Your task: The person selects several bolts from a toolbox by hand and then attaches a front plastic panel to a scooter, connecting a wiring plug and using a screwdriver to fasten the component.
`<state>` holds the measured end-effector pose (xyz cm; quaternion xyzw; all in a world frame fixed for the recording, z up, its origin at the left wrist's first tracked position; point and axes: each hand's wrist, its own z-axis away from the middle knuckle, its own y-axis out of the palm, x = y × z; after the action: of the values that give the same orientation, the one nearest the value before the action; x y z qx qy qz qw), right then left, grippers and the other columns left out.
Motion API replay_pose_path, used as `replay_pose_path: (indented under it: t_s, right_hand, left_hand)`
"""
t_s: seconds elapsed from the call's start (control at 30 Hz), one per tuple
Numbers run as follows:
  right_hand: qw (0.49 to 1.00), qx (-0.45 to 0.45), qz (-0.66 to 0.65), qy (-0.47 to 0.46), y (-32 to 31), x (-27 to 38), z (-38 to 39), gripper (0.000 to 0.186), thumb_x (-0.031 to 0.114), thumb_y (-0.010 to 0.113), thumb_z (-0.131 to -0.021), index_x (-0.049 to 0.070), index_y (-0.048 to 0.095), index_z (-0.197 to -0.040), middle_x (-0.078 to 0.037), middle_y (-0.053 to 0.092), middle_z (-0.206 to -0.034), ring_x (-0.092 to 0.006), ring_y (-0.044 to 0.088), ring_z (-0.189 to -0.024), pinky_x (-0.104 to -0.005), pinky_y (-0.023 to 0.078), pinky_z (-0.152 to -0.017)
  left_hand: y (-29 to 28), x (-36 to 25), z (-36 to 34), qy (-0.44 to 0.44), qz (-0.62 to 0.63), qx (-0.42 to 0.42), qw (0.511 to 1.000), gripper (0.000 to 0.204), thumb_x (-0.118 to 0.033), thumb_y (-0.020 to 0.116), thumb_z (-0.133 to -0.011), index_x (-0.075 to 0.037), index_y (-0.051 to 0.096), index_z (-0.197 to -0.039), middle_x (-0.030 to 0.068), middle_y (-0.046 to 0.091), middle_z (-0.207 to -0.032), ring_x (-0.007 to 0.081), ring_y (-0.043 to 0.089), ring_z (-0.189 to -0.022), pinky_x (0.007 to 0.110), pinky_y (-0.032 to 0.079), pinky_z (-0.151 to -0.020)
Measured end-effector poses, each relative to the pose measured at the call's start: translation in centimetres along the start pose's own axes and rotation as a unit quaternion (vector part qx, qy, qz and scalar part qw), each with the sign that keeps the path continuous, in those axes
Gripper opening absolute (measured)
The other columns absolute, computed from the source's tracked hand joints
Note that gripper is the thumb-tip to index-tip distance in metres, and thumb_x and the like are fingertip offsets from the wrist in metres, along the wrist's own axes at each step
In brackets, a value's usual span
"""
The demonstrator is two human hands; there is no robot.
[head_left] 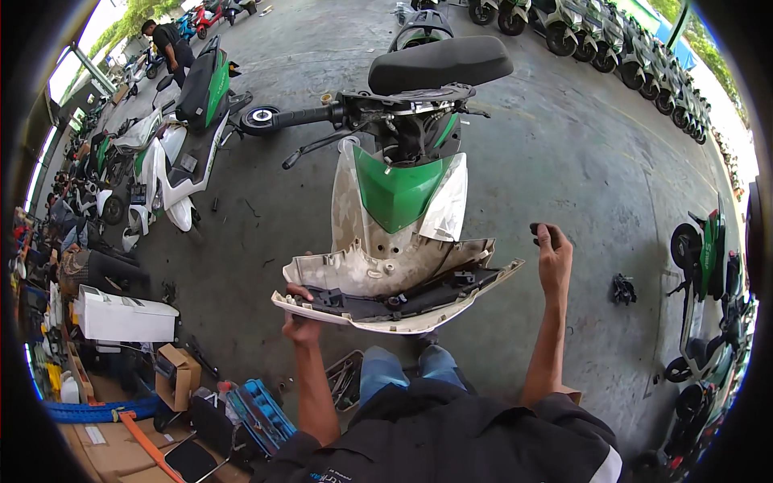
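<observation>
White scooter panel (386, 302) w/ dark inner bracket is gripped at its near-left end by the left hand (299, 320), fingers closed on the edge. Right hand (554, 256) is pinched shut on a small dark item (535, 231), too small to identify. Scooter (403, 161) stands just beyond; front partly hidden by the panel.

White scooter panel (386, 294) held level, underside up.

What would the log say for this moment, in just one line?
left hand: holds white scooter panel | right hand: small dark part | scooter: ahead
</observation>
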<state>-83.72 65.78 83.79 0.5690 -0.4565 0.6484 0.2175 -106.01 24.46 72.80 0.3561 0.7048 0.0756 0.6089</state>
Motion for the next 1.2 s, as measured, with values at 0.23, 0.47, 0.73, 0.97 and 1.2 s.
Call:
replay_pose_path:
  t_s: [0.23,0.47,0.73,0.97,1.2]
  right_hand:
    - [0.961,0.173,0.213,0.026,5.8,3.9,-4.5,0.044,0.036,0.064,-0.096,-0.005,0.069,-0.110,-0.018,0.074,-0.094,-0.0277,0.070,-0.087,-0.0385,0.053,-0.081]
    - [0.876,0.322,0.357,0.047,10.5,-5.4,-9.0,0.049,0.045,0.070,-0.091,-0.001,0.070,-0.109,-0.012,0.074,-0.089,-0.0191,0.067,-0.079,-0.0355,0.053,-0.071]
    - [0.895,0.369,0.131,0.215,11.2,-0.9,-9.0,0.037,0.029,0.063,-0.098,0.000,0.070,-0.120,-0.010,0.077,-0.092,-0.0154,0.071,-0.082,-0.0304,0.053,-0.074]
    - [0.905,0.413,0.097,0.046,9.0,-4.3,-9.5,0.037,0.029,0.060,-0.103,-0.002,0.069,-0.121,-0.009,0.076,-0.099,-0.0143,0.069,-0.090,-0.0305,0.053,-0.084]
    - [0.686,0.713,-0.047,-0.138,-0.8,-3.0,-11.2,0.047,0.001,0.070,-0.085,0.010,0.067,-0.131,-0.011,0.063,-0.136,-0.0279,0.063,-0.117,-0.0367,0.050,-0.097]
  left_hand:
    - [5.8,3.9,-9.4,-0.092,0.060,0.065,0.992,0.082,-0.036,0.083,-0.079,0.008,0.048,-0.138,0.0139,0.063,-0.125,0.0229,0.061,-0.113,0.034,0.047,-0.098]
    - [7.2,3.8,-11.6,-0.068,0.058,0.085,0.992,0.087,-0.040,0.083,-0.078,0.012,0.048,-0.139,0.0129,0.062,-0.127,0.0228,0.059,-0.119,0.034,0.044,-0.102]
    - [4.3,6.1,-7.3,-0.015,0.125,-0.007,0.992,0.077,-0.044,0.083,-0.076,0.008,0.056,-0.126,0.0117,0.063,-0.113,0.0206,0.060,-0.106,0.032,0.046,-0.094]
    - [4.8,7.2,-2.8,0.092,-0.065,-0.045,0.993,0.047,-0.045,0.060,-0.073,-0.004,0.047,-0.091,0.0047,0.041,-0.090,0.0166,0.047,-0.081,0.031,0.045,-0.076]
    - [11.7,0.4,1.1,-0.105,0.051,-0.048,0.992,0.044,-0.020,0.069,-0.068,0.002,0.054,-0.104,0.0302,0.054,-0.129,0.0413,0.058,-0.117,0.057,0.046,-0.106]
